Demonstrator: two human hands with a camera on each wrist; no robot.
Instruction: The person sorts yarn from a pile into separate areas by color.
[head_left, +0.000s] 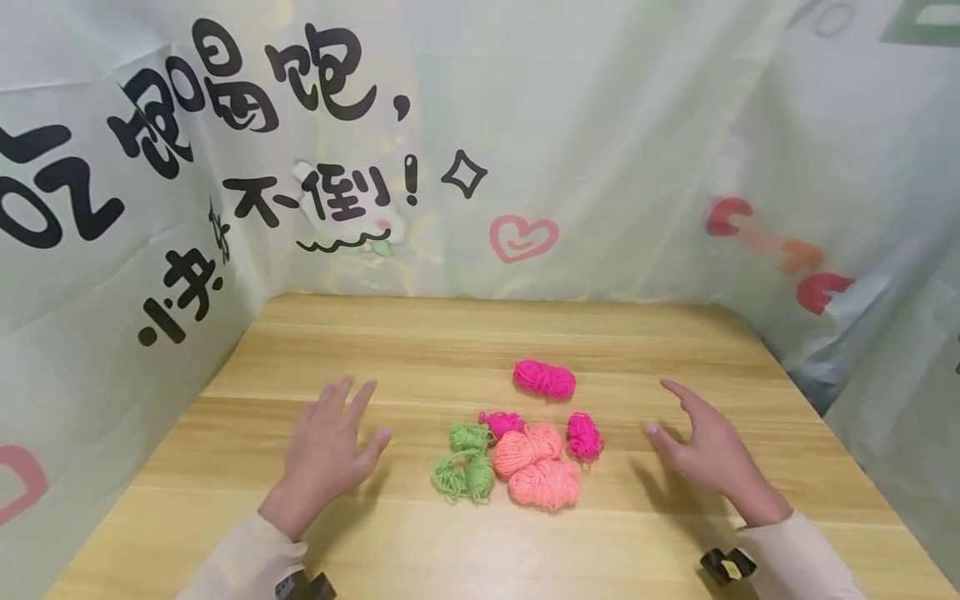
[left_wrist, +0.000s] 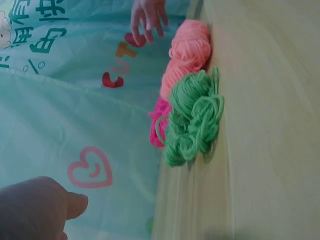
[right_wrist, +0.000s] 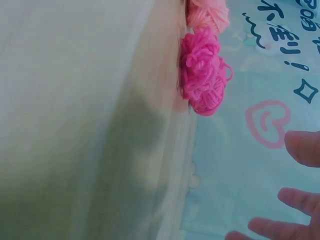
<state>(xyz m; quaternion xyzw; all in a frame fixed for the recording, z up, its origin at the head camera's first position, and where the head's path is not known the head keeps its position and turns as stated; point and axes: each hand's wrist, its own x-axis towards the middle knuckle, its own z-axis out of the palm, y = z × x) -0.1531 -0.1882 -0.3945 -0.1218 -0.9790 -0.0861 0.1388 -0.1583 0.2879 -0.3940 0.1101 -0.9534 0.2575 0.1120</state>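
Several small bundles of yarn lie grouped mid-table in the head view. Green yarn [head_left: 472, 471] is on the left of the group, with a loose loop. Two coral yarn bundles [head_left: 543, 485] touch at its middle, and a magenta bundle [head_left: 501, 423] peeks out behind them. To their right sits another magenta bundle [head_left: 585, 437]; farther back is a separate magenta skein [head_left: 545, 379]. My left hand [head_left: 327, 442] hovers left of the yarn, fingers spread, holding nothing. On the opposite side my right hand [head_left: 708, 446] hovers with extended fingers, also touching nothing.
The wooden table [head_left: 420, 350] reaches back to a pale printed curtain [head_left: 600, 150], which encloses the left, rear and right sides. Dark wrist devices [head_left: 727, 567] sit at both cuffs.
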